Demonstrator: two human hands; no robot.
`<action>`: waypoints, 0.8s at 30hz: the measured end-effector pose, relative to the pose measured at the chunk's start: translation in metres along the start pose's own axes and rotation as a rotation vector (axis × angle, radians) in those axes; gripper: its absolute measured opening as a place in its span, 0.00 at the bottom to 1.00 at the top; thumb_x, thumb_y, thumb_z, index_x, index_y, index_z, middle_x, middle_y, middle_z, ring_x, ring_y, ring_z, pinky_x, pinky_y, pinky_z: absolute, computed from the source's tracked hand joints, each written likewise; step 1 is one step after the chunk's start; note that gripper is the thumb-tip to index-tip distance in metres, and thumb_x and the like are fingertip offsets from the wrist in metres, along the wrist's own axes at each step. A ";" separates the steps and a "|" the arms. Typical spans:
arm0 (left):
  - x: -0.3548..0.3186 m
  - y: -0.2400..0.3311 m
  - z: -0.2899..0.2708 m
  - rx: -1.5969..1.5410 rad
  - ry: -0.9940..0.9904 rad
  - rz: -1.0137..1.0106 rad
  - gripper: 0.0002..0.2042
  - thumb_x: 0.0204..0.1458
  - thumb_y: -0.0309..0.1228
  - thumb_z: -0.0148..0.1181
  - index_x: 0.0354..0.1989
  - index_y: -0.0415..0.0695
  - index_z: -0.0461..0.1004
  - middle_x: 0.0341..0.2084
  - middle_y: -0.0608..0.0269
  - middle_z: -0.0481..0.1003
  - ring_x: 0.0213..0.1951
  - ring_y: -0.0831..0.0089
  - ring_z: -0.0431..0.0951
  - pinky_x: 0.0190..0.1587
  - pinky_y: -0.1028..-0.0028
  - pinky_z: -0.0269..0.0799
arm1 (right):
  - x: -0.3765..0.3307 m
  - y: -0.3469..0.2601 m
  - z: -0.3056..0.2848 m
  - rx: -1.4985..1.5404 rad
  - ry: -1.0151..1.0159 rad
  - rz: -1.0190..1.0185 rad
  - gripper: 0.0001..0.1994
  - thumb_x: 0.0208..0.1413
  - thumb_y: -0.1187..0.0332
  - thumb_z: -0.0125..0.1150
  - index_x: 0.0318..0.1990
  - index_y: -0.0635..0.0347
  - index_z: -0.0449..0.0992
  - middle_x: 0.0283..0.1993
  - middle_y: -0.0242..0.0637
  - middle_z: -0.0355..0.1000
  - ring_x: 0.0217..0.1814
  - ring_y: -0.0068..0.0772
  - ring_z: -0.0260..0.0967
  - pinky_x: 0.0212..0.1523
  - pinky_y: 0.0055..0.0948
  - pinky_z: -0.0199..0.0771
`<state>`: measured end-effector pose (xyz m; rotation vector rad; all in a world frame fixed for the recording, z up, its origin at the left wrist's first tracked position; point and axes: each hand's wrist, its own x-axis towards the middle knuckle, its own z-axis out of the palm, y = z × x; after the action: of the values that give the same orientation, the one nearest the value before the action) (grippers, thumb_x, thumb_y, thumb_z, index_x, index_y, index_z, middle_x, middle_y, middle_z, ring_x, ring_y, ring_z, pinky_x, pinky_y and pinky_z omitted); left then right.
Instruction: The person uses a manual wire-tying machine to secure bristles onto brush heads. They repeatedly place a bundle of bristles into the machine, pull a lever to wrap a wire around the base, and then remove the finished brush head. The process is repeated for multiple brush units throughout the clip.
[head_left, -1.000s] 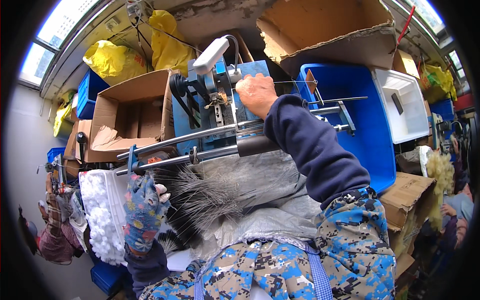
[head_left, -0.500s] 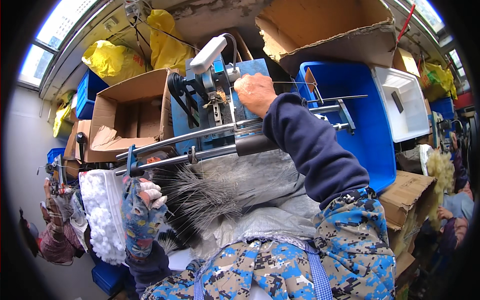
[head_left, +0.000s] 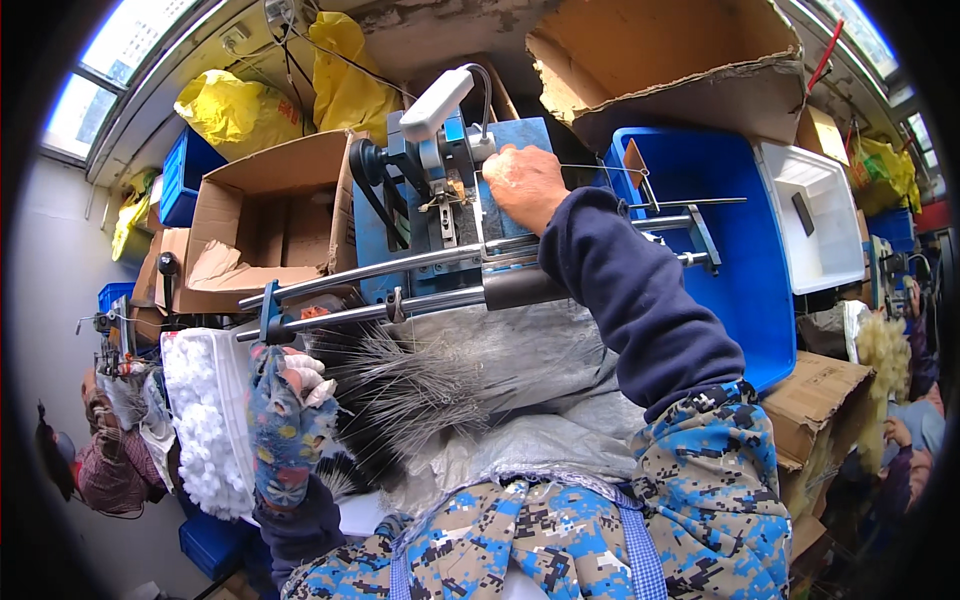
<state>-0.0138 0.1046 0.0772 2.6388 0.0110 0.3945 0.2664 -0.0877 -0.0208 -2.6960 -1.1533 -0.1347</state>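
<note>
My right hand [head_left: 524, 183] reaches up to a blue machine [head_left: 450, 200] with a white lamp head, its fingers closed at the head beside a thin wire that runs off to the right. Two metal rails [head_left: 400, 285] cross in front of the machine. My left hand [head_left: 292, 385], in a patterned sleeve cover, rests low at the left on a spread bundle of thin dark bristles [head_left: 400, 385], pinching some of them. A grey sheet [head_left: 540, 400] lies under the bristles on my lap.
An open cardboard box [head_left: 265, 225] stands left of the machine, a blue crate [head_left: 730, 220] and a white tub [head_left: 815, 215] to the right. White foam pieces [head_left: 205, 420] lie by my left hand. Yellow bags hang above. Another person sits at the far right.
My left hand has lifted slightly and moved into the bristles, closing on some. My right hand has stayed at the machine head.
</note>
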 end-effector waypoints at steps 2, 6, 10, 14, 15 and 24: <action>0.000 0.002 -0.001 -0.012 0.007 -0.022 0.08 0.35 0.18 0.61 0.21 0.41 0.68 0.25 0.60 0.71 0.32 0.63 0.69 0.36 0.67 0.66 | 0.002 -0.003 0.001 -0.067 -0.033 0.041 0.10 0.46 0.70 0.50 0.31 0.57 0.79 0.33 0.45 0.74 0.36 0.47 0.74 0.34 0.39 0.74; -0.004 0.004 -0.004 -0.032 0.003 -0.047 0.06 0.37 0.19 0.61 0.21 0.40 0.69 0.27 0.60 0.72 0.35 0.63 0.70 0.39 0.67 0.65 | 0.002 -0.001 0.002 -0.065 -0.033 0.002 0.10 0.45 0.71 0.50 0.31 0.57 0.79 0.32 0.45 0.75 0.36 0.47 0.74 0.34 0.39 0.74; -0.004 0.012 -0.010 -0.057 0.039 -0.065 0.05 0.38 0.19 0.61 0.22 0.39 0.70 0.29 0.59 0.72 0.37 0.63 0.69 0.39 0.68 0.65 | 0.001 0.003 0.007 -0.001 0.052 -0.035 0.08 0.45 0.70 0.50 0.28 0.57 0.78 0.29 0.43 0.75 0.34 0.46 0.74 0.32 0.40 0.74; -0.002 0.018 -0.014 -0.151 0.120 0.004 0.05 0.39 0.19 0.60 0.22 0.39 0.69 0.29 0.58 0.72 0.38 0.62 0.69 0.38 0.66 0.66 | 0.003 0.006 0.011 0.020 0.043 -0.012 0.08 0.46 0.67 0.49 0.28 0.50 0.76 0.29 0.37 0.74 0.34 0.41 0.70 0.36 0.44 0.60; -0.002 0.020 -0.015 -0.159 0.114 -0.003 0.06 0.39 0.19 0.61 0.23 0.40 0.68 0.29 0.58 0.72 0.38 0.61 0.70 0.39 0.64 0.66 | 0.004 0.005 0.011 -0.028 -0.013 0.038 0.08 0.47 0.66 0.48 0.29 0.47 0.76 0.30 0.35 0.73 0.35 0.40 0.69 0.39 0.42 0.55; -0.017 0.021 -0.038 -0.169 0.137 0.123 0.07 0.44 0.25 0.61 0.29 0.40 0.68 0.30 0.55 0.71 0.39 0.60 0.70 0.40 0.63 0.68 | -0.004 -0.005 0.006 -0.180 0.096 0.005 0.07 0.46 0.73 0.52 0.34 0.62 0.72 0.37 0.46 0.70 0.36 0.42 0.71 0.33 0.33 0.74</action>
<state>-0.0419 0.1013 0.1143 2.4490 -0.1355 0.5903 0.2602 -0.0855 -0.0269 -2.8106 -1.1575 -0.3794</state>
